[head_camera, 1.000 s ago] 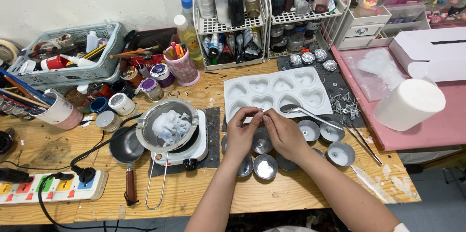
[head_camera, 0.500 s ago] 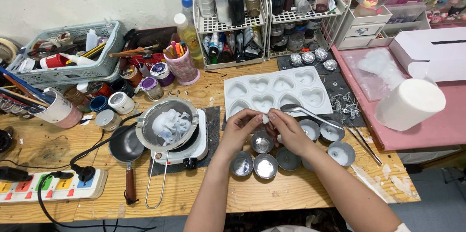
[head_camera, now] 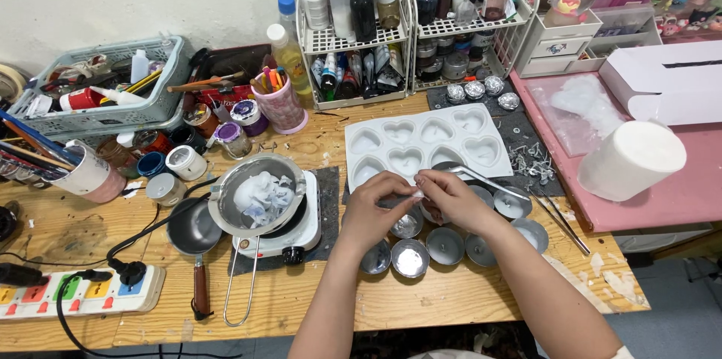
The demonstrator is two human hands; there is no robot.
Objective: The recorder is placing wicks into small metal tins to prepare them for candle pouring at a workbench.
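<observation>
My left hand and my right hand meet over a cluster of small round metal cups on the wooden table. Both pinch a tiny white piece between the fingertips, just above one cup. What the piece is cannot be made out. Right behind my hands lies a white heart-shaped silicone mould. A metal spoon rests across its near edge.
A metal bowl of white wax sits on a small hot plate to the left, beside a little black pan. A power strip lies front left. Bottle racks stand behind; a white cylinder on a pink mat at right.
My hands have stayed together over the cups, fingertips working the small white piece; they shifted only slightly toward the mould.
</observation>
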